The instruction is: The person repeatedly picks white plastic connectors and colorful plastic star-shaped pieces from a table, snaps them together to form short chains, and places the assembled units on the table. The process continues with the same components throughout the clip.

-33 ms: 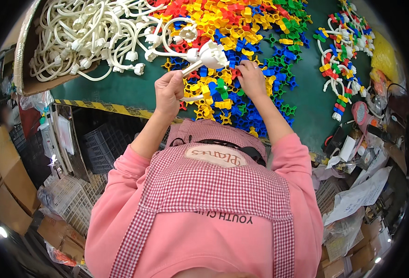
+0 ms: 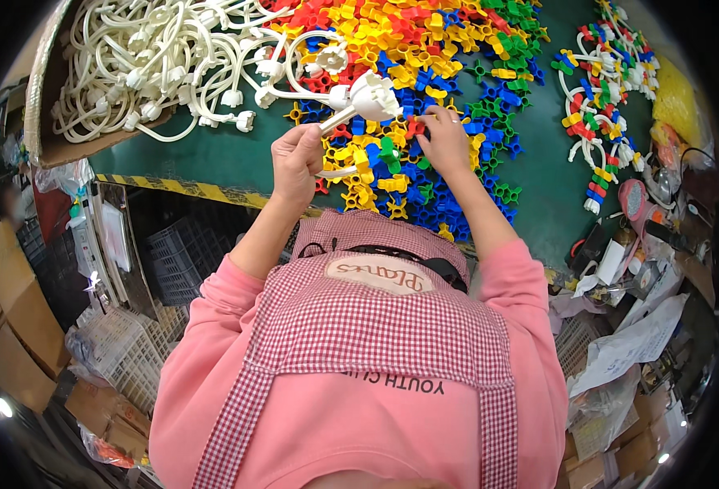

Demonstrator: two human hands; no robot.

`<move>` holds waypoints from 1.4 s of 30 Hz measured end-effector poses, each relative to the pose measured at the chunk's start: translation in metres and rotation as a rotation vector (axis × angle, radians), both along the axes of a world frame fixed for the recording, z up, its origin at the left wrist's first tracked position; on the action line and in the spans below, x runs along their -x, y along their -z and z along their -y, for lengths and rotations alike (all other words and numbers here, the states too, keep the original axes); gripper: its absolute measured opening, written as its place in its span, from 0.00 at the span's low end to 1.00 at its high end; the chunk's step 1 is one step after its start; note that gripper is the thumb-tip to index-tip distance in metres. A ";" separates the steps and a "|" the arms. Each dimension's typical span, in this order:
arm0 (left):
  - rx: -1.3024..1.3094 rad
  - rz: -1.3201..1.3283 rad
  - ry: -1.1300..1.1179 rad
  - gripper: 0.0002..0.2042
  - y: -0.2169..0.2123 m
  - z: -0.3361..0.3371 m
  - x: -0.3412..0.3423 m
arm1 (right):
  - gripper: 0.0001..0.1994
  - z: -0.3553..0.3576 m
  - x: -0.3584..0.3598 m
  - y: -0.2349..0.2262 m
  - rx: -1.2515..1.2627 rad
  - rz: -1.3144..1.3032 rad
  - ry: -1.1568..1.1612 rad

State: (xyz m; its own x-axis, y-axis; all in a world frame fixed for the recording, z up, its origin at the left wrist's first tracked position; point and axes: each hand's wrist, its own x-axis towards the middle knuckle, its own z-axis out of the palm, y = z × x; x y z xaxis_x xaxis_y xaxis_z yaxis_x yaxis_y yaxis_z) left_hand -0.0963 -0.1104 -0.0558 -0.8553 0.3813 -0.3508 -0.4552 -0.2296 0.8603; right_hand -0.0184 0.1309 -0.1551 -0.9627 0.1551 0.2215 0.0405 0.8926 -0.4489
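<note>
- A cardboard box [image 2: 50, 147] of white plastic hooked cords [image 2: 147, 65] sits far left on the green surface [image 2: 213, 159].
- The left hand [image 2: 296, 159] is clenched around a white plastic rod with a flared head [image 2: 359, 102].
- The right hand [image 2: 443, 138] pinches a red plastic connector piece [image 2: 414, 127] over the pile of colourful plastic connector pieces [image 2: 425, 49].
- Finished strings of colourful pieces on white cords [image 2: 608, 90] lie far right.

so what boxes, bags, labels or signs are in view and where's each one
Cardboard box: top left on the table, brown, open, full of white tubes.
Brown cartons: left, on the floor, stacked.
Yellow bag: top right, lumpy.
Hazard tape: table's front edge, yellow and black stripes.
Oval patch: apron bib, beige.
</note>
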 end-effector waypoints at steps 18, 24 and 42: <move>0.319 -0.126 0.349 0.23 0.010 -0.073 0.001 | 0.05 -0.024 -0.049 -0.058 1.365 -0.189 0.547; 1.408 -1.040 0.317 0.23 0.094 0.009 0.077 | 0.12 -0.285 -0.137 0.013 1.212 -0.797 1.181; 1.595 -1.637 0.383 0.16 -0.019 -0.020 0.124 | 0.14 -0.127 0.058 0.039 -0.313 0.180 0.309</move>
State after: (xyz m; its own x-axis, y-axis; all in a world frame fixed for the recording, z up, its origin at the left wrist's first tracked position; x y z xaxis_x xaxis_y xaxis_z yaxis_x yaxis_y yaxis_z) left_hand -0.2199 -0.0901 -0.0370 -0.6132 0.7543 0.2346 0.7172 0.6561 -0.2350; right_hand -0.0769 0.2584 -0.1944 -0.9092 0.3929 0.1375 0.3782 0.9177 -0.1216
